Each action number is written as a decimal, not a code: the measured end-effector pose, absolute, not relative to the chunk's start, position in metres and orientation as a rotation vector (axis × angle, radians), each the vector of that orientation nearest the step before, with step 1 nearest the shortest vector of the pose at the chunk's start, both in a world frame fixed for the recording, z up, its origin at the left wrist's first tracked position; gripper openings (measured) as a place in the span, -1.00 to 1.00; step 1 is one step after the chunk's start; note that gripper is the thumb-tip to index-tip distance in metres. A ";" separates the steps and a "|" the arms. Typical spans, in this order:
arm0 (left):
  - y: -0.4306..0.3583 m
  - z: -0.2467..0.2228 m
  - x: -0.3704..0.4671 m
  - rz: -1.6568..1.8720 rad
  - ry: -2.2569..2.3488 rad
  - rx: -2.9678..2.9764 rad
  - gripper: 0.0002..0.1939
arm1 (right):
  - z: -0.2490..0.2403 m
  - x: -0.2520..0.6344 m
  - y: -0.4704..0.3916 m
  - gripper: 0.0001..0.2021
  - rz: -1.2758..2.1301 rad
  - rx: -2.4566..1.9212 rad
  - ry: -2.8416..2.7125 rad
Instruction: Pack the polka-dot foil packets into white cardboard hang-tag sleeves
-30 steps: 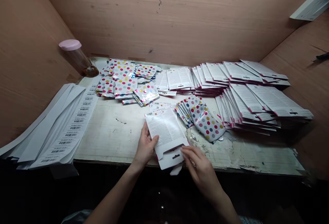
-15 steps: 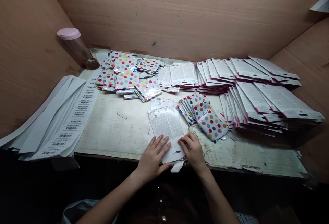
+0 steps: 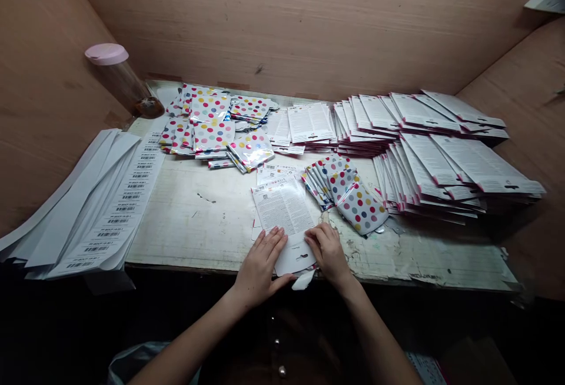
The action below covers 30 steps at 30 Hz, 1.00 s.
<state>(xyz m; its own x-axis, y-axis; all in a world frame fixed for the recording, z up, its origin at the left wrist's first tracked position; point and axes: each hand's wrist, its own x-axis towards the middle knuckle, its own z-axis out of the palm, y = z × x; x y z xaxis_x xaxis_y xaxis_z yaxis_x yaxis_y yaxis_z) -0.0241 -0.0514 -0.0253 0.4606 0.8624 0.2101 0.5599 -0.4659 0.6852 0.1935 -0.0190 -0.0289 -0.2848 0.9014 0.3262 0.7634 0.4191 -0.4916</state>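
Observation:
A white printed card [image 3: 285, 205] with a hanging slot lies near the front edge of the table, on top of other cards. My left hand [image 3: 260, 262] rests flat across its left side, fingers stretched out. At the card's right edge, my right hand [image 3: 329, 254] has thumb and fingertips pinched together; whatever is between them is hidden. A small white scrap of paper [image 3: 303, 280] sticks out under the card's lower end. Right behind my right hand lie several polka-dot packets [image 3: 361, 205], fanned out.
Polka-dot packets [image 3: 209, 136] are heaped at the back left. Stacked printed cards [image 3: 485, 164] fill the right side, with more cards [image 3: 311, 123] at the back middle. Barcode label sheets [image 3: 119, 214] overhang the left front edge. A pink-lidded bottle [image 3: 126, 82] stands by the cardboard wall [image 3: 309, 32].
The view has shifted slightly. My left fingers have drawn closer together on the card. My right hand stays pinched at the card's right edge, and small print now shows above the slot.

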 end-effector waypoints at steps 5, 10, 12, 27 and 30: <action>-0.052 -0.026 -0.024 0.721 1.189 2.182 -0.18 | -0.028 0.192 -0.011 -0.84 0.301 -1.412 -2.157; -0.052 -0.027 -0.023 0.687 1.212 2.242 -0.16 | -0.027 0.186 -0.011 -0.80 0.242 -1.418 -2.236; -0.052 -0.028 -0.024 0.680 1.214 2.245 -0.15 | -0.023 0.190 -0.028 -0.80 0.243 -1.380 -2.295; -0.056 -0.025 -0.036 0.801 1.213 2.258 -0.66 | 0.001 0.199 -0.030 -0.65 0.379 -1.049 -2.508; -0.054 -0.023 -0.046 0.661 1.090 2.321 -0.48 | -0.006 0.194 -0.037 -0.61 0.322 -0.997 -2.581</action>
